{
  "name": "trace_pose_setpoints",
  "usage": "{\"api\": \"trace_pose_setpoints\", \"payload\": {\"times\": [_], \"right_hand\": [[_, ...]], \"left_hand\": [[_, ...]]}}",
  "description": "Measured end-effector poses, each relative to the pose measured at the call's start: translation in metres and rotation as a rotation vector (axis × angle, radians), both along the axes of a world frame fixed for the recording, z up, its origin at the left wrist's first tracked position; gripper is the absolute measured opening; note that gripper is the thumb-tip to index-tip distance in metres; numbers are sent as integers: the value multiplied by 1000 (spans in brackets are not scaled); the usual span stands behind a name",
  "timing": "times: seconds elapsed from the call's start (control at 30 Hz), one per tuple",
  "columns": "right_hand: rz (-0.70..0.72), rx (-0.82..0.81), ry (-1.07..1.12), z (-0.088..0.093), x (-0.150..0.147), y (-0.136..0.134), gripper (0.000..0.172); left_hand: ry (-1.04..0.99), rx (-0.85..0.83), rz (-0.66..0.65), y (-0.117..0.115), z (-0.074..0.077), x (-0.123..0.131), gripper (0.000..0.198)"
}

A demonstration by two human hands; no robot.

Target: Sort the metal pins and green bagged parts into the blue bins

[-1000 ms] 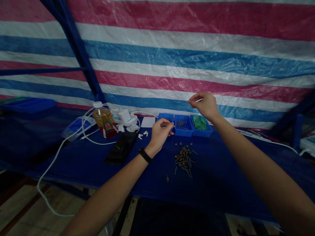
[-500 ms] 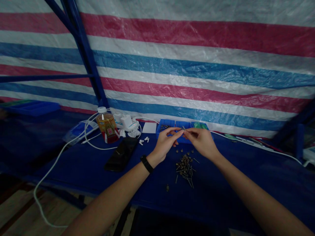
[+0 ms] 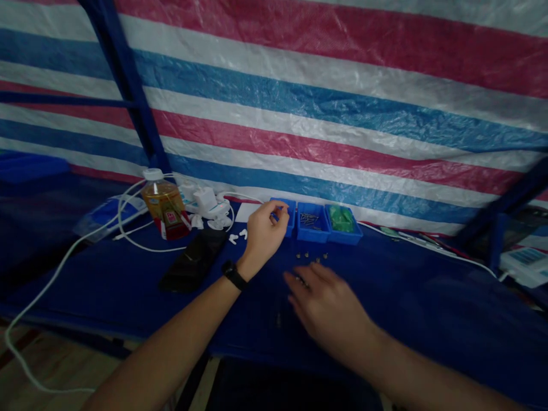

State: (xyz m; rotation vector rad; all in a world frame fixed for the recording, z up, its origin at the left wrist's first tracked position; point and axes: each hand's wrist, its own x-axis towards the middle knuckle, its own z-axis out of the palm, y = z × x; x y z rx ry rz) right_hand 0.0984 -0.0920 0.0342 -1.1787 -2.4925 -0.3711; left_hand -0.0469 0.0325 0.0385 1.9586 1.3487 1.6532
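My left hand (image 3: 266, 231), with a black band (image 3: 233, 275) at its wrist, is raised at the front of the left blue bin (image 3: 289, 224). Its fingers are curled into a pinch, and whatever lies between them is too small to make out. Lower and nearer to me, my right hand (image 3: 327, 305) reaches over the loose pile of small metal parts, which it now mostly covers. Its fingers are apart and blurred. Just beyond its fingertips several small brass-coloured pieces (image 3: 306, 255) stand on the blue table (image 3: 411, 308).
Thin metal pins or screws lie in the middle blue bin (image 3: 313, 231); a green bag (image 3: 341, 219) fills the right one. Leftward are a black phone (image 3: 193, 260), white earbuds (image 3: 233, 238), a drink bottle (image 3: 165, 205), plugged chargers (image 3: 205, 200) and a looping white cable (image 3: 64, 268).
My hands were together in front of the bins and have parted. The right has dropped to the pile, while the left stays up by the left bin. The whole view has shifted.
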Motion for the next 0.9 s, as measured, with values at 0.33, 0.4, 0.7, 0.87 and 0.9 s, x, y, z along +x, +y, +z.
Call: {"api": "trace_pose_setpoints", "payload": {"times": [0.33,0.4,0.7,0.87,0.9], "right_hand": [[192,185,-120,-66,-31,-56,32],[202,171,-68,-55,-29,-52,24],[110,321,540,26,15,-21,32],[6,384,939,66,20,23,21],[27,376,995,72,20,36,17]], "left_hand": [[46,-28,-77,-1,-9,7,15],[56,-37,-86,-1,-12,8,14],[174,-62,-114,5,-19,7,15],[340,-15,17,8,-13,-3,14],[392,-24,76,9,-11,-7,15]]}}
